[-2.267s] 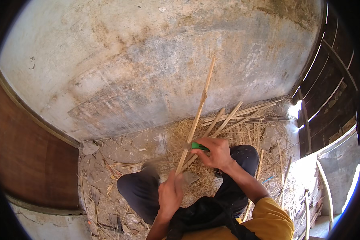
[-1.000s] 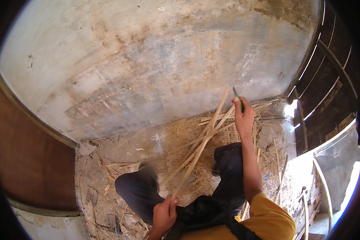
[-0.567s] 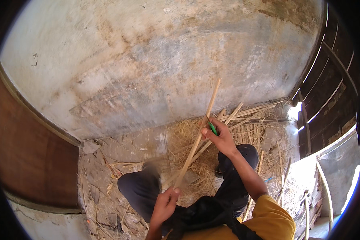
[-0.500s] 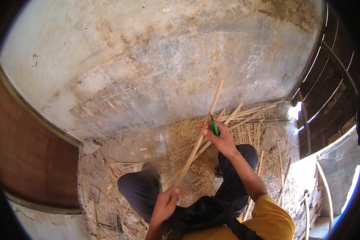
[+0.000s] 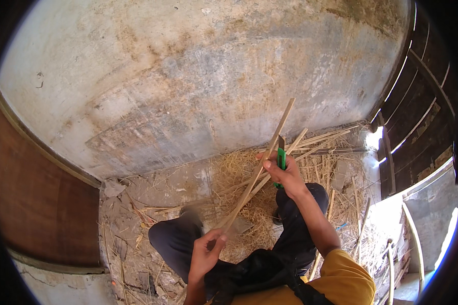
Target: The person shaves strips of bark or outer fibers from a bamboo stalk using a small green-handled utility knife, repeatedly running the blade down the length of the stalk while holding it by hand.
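A long pale bamboo strip (image 5: 276, 133) slants up and to the right in front of me, its far end nearing the wall. Its lower end is pinched between the thumb and fingers of my left hand (image 5: 207, 252), above my left knee. Farther up, my right hand (image 5: 286, 173) is closed around a green utility knife (image 5: 281, 158), and its thumb and fingertips also steady the strip. The dark blade points up beside the strip; whether its edge touches the wood, I cannot tell. Under the strip, thin shavings (image 5: 243, 170) cover the floor between my legs.
More bamboo strips (image 5: 325, 144) lie at the foot of the stained wall (image 5: 188, 96). A brown wooden panel (image 5: 40, 198) is on the left, dark slatted boards (image 5: 417, 112) on the right. Long poles (image 5: 414, 234) stand at the lower right.
The strip's far end has swung slightly right. My right hand has turned, so the knife now stands more upright and shows more of its green handle. My left hand has shifted slightly.
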A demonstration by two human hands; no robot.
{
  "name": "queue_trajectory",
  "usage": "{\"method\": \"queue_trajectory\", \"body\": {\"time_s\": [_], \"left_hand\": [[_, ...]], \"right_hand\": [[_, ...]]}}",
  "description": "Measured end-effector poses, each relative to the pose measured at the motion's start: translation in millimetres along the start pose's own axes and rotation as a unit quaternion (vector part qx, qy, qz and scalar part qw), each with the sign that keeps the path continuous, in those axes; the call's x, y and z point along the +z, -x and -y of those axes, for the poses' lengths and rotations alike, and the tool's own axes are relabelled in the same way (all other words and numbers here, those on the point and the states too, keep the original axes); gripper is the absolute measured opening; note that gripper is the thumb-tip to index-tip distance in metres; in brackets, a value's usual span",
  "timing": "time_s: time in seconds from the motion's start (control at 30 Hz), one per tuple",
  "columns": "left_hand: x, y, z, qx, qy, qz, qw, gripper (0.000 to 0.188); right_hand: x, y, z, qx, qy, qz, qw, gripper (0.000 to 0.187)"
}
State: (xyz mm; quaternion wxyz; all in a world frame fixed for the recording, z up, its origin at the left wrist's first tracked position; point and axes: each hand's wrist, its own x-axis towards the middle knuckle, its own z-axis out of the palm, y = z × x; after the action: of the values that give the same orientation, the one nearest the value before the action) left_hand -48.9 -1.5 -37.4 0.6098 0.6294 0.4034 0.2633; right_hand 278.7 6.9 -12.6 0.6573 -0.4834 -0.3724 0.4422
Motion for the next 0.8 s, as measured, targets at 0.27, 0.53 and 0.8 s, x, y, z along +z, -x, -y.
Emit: {"method": "queue_trajectory", "body": {"time_s": [0.27,0.53,0.8], "left_hand": [[-2,-3,1,0.011,0.003,-0.005,1.000,0.026],[-4,-5,-8,-0.023,0.003,0.061,0.998,0.041],[-4,-5,6,0.004,-0.017,0.052,0.998,0.037]], "right_hand": [[-5,-3,-11,-0.008,-0.032,-0.013,0.999,0.023],[-11,-8,-22,-0.013,-0.071,-0.043,0.996,0.016],[-5,-6,-12,-0.008,-0.029,-0.065,0.997,0.014]]}}
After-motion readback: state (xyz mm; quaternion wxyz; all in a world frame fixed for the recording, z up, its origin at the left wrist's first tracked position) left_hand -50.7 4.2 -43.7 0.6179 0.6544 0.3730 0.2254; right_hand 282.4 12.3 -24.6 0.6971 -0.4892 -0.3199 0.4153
